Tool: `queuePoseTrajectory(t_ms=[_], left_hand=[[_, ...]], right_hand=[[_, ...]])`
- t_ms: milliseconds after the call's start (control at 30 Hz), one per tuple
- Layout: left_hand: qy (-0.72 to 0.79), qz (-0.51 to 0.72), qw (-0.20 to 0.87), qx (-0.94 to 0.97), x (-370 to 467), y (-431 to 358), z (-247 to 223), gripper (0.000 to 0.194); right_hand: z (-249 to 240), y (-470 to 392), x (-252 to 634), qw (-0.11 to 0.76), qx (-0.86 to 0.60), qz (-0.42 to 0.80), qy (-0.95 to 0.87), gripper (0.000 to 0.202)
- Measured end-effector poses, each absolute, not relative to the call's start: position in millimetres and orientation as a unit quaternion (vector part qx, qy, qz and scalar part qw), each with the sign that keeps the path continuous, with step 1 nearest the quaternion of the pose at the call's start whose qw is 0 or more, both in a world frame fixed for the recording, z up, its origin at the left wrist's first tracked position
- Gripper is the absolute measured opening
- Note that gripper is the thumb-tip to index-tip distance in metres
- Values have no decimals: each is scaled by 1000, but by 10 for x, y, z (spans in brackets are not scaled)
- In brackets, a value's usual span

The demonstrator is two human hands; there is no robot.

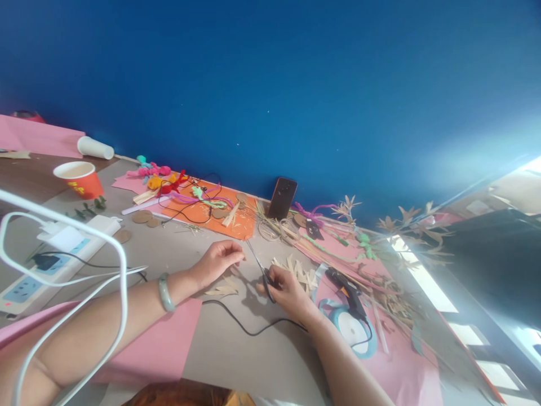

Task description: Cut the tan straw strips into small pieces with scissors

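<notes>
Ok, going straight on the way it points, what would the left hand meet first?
The left hand would likely meet the scissors blades first, with the scissors held in the right hand, though depth is unclear.

I count two hands of mine, the left hand (217, 263) and the right hand (289, 288), one pair of scissors (265, 275), one bangle (165, 293), one phone (282, 198), one red cup (84, 186) and one white cup (95, 148), one glue gun (350, 293), one ribbon spool (352, 328), one power strip (76, 249).
</notes>
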State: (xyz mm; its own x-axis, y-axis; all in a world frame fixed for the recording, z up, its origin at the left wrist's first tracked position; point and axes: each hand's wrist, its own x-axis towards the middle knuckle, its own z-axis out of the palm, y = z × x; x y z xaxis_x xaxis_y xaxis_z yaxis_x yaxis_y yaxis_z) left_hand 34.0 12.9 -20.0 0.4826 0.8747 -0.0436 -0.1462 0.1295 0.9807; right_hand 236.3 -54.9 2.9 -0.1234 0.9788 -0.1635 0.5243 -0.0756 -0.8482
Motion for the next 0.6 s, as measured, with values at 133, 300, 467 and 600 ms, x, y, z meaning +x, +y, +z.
queuePoseTrajectory(t_ms=[133,300,467,600], left_hand=[[327,406,700,487,351,160,-203,13],[329,404,752,404,354,190,-188,18],[337,406,774,350,348,217,-213,22],[321,417,783,332,344,235,-249,23]], right_hand=[[114,-548,2383,242,-605,380,-656,27],[90,-517,2451,211,-601,342,-691,26],[23,-486,2481,205,-606,308,-704,27],[5,-493,2454,197,-608,294,-710,29]])
